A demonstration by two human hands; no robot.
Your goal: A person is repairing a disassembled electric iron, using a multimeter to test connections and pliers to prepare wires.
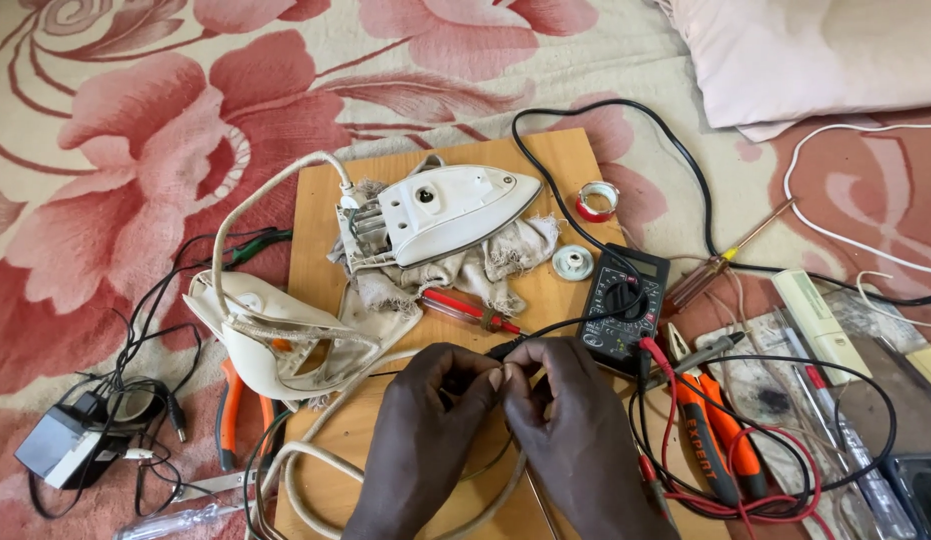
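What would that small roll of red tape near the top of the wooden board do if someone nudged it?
The roll of red tape lies flat on its side, so it would probably slide, not roll. It looks small and hollow, likely light. It sits at the wooden board edge, so a push might drop it onto the floral cloth.

You see 1 screen: the black multimeter's small grey rectangular display, just right of the wooden board.
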